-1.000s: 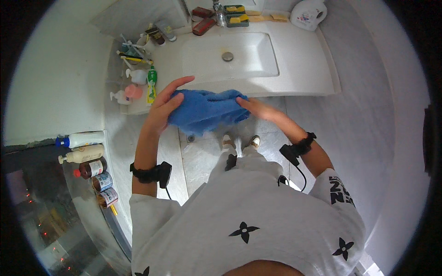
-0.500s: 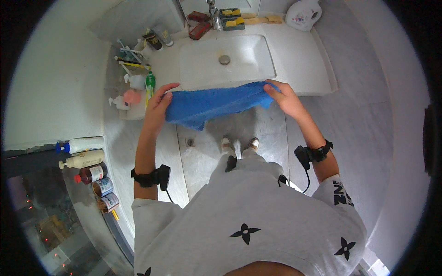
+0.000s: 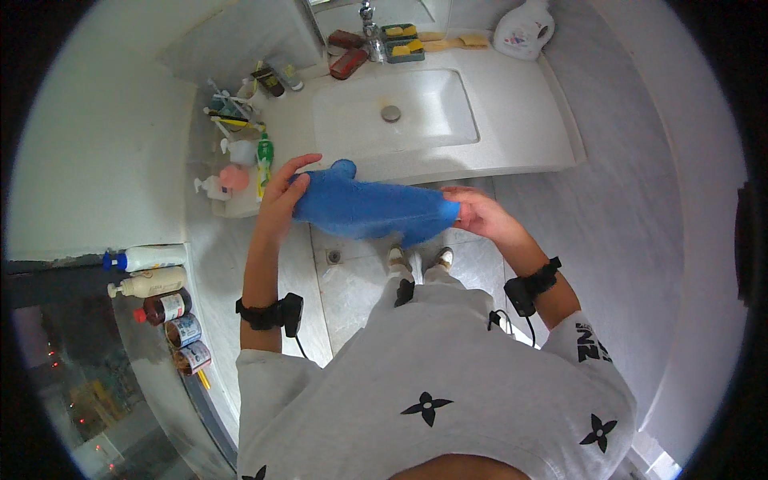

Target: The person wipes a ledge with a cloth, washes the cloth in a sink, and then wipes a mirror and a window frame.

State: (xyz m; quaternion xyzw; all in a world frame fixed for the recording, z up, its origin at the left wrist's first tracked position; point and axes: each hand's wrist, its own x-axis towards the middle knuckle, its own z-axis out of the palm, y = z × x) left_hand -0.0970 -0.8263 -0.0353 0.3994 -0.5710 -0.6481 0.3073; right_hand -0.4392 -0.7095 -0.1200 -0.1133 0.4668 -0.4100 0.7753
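A blue cloth [image 3: 376, 210], fuzzy like a towel, hangs in the air between my hands, just in front of the counter's near edge. My left hand [image 3: 284, 192] grips its left end, with the thumb over the fabric and the index finger sticking out beyond it. At the right end, my right hand [image 3: 478, 214] pinches the cloth between thumb and fingers. One corner bulges upward near my left hand, and a loose corner droops near the right. Beyond the cloth is the white sink basin [image 3: 440, 108] with its round drain.
A chrome faucet [image 3: 374, 40] stands behind the basin, beside green soap dishes [image 3: 405, 51], a wooden brush [image 3: 460, 43] and red-brown brushes [image 3: 349, 64]. A white jug [image 3: 524, 30] is at the back right. Toothbrushes, tubes and a green bottle [image 3: 265, 150] crowd the left. Several bottles [image 3: 152, 282] line the left ledge.
The cloth has come nearer to my body, and its spread shape has bunched narrower. My right hand has moved inward and down; my left has lowered slightly.
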